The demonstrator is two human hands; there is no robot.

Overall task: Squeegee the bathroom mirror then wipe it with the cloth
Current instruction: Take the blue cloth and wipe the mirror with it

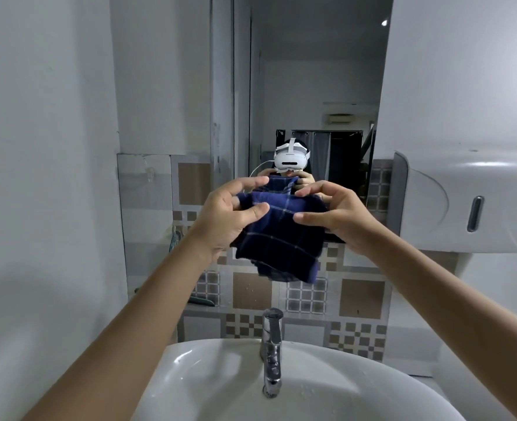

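- Cloth (281, 238): dark blue with thin pale check lines, held in the air in front of the lower part of the mirror (312, 86), above the tap (272, 344) and washbasin (221, 375). It is bunched, its upper edge running left to right between the hands; the loose remainder hangs straight down, so the long axis is roughly vertical.
- Left hand (224, 220): thumb and fingers curled onto the cloth's upper left edge, pinching it.
- Right hand (339, 217): thumb and fingertips pinching the upper right edge; the other fingers are spread.
- Mirror: tall and narrow, upright on the wall; it reflects the person's hands, the cloth and a white headset.
- Dispenser (463, 202): white, wall-mounted, just right of the mirror.
- Wall below the mirror: patterned brown and grey tiles (360, 296).
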